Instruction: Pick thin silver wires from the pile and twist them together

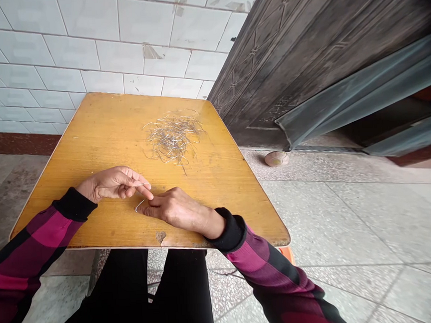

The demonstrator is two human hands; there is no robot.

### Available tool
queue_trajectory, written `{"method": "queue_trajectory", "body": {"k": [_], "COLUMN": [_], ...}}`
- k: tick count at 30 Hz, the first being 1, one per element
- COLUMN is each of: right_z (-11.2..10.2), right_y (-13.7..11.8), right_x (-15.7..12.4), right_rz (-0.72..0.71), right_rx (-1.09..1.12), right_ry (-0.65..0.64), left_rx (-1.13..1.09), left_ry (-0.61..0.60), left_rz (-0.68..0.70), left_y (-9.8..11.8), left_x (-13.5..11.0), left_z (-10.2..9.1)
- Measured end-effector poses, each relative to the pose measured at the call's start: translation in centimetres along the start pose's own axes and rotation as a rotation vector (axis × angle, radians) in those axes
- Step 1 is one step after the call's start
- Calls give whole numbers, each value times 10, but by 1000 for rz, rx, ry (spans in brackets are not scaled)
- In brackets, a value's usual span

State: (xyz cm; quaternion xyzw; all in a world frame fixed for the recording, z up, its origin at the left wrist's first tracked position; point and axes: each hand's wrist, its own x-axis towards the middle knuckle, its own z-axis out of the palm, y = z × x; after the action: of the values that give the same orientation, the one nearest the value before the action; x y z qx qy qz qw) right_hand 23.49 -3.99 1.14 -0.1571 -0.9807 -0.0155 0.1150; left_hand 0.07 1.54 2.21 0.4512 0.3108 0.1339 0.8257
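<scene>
Above the front part of the wooden table (103, 133), my left hand (116, 182) pinches a thin silvery wire (142, 184) between thumb and fingers. Close beside it, almost touching its fingertips, my right hand (178, 208) is closed with thumb and forefinger together. From that pinch a short curved wire (139, 205) sticks out to the left. Whether the two wire ends are one piece cannot be made out. Farther back on the tabletop lies a loose tangled pile of thin wires (173, 137), some bright and some dark.
A white tiled wall (100, 57) stands behind the table. To the right are a dark carved door (261, 69) and a bluish curtain (358, 88). On the floor by the door lies a pale rounded object (276, 159). The table's front edge has a chipped spot (160, 236).
</scene>
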Motion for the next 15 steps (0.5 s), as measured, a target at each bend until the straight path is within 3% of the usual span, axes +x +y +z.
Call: {"method": "queue_trajectory", "body": {"k": [4,9,15], "right_z": [0,2,8], "right_y": [3,11,20], "right_x": [0,-1,0], "right_rz": [16,199,339], "right_rx": [44,206,236], "right_ry": [26,130,142], "left_rx": [-17,-26,244], "left_ry": [68,255,430], "left_rz": [20,135,244], "left_y": [2,8,5], "left_x": [-1,-6,-6], "left_z": [0,1,13]}}
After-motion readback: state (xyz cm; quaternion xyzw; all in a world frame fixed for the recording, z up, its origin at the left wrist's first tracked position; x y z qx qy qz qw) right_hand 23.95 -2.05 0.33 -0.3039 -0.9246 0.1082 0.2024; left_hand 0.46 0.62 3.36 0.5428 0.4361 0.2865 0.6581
